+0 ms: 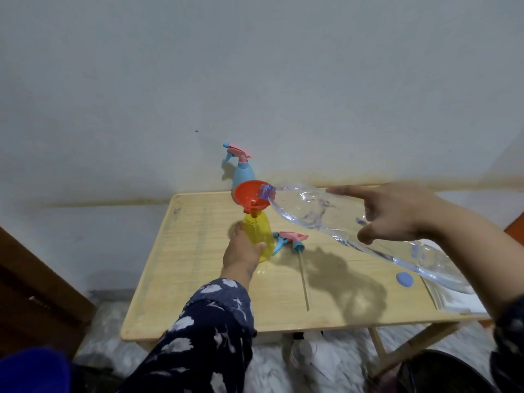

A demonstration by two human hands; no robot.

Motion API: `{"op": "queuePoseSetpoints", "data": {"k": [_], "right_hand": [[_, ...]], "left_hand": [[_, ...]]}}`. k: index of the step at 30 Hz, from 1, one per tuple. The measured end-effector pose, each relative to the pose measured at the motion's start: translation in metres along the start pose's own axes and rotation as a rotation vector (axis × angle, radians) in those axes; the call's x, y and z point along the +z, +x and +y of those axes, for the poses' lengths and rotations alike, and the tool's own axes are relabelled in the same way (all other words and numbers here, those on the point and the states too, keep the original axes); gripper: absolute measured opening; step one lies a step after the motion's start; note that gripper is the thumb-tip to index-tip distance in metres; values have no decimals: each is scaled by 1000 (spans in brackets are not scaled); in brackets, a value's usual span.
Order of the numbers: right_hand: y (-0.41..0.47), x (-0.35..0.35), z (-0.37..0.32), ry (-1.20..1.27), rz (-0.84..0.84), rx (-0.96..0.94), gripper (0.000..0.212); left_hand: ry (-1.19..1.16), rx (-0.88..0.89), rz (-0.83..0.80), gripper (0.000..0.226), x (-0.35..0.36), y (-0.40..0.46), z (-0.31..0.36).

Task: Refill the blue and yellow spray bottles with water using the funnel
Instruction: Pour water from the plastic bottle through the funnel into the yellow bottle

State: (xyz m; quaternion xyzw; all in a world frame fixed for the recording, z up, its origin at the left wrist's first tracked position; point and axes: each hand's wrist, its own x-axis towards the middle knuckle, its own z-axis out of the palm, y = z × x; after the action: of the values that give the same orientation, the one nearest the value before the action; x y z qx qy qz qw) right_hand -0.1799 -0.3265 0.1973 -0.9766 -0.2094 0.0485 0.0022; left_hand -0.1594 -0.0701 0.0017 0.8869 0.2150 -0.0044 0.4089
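Head view. The yellow spray bottle stands upright on the wooden tabletop, just left of centre, with its sprayer off. An orange funnel sits in its neck, bowl tilted slightly toward the viewer. The left hand wraps the bottle's lower body from the 7 o'clock side, fingers closed round it to steady it.

The right hand holds a large clear plastic water bottle from above, thumb below and fingers over its far side, the index finger stretched out straight along the top toward 9 o'clock. The grip is on the mid-body; the base end runs down toward 4 o'clock, past the forearm.

Governing relation: the water bottle's long axis runs from 4 o'clock up to 10 o'clock, and its open mouth rests at the funnel's right rim, at about 3 o'clock of the bowl. Whether water is running cannot be told. Judgement: pouring into the yellow bottle is in hand; raising the base end would drive the flow, and the mouth must stay inside the rim or water spills on the tabletop.

The removed sprayer head with its dip tube lies just right of the yellow bottle. A blue cap lies near the right edge. The blue spray bottle stands at 12 o'clock behind the funnel, sprayer still fitted.
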Motion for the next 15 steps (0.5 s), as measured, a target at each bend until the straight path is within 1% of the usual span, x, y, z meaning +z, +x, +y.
{"op": "queuePoseSetpoints", "data": {"k": [9, 15], "right_hand": [[-6, -2, -5, 20, -20, 34, 90], [-7, -4, -1, 41, -29, 55, 89]], "left_hand": [[8, 1, -24, 72, -2, 0, 3], [21, 3, -25, 76, -3, -1, 4]]}}
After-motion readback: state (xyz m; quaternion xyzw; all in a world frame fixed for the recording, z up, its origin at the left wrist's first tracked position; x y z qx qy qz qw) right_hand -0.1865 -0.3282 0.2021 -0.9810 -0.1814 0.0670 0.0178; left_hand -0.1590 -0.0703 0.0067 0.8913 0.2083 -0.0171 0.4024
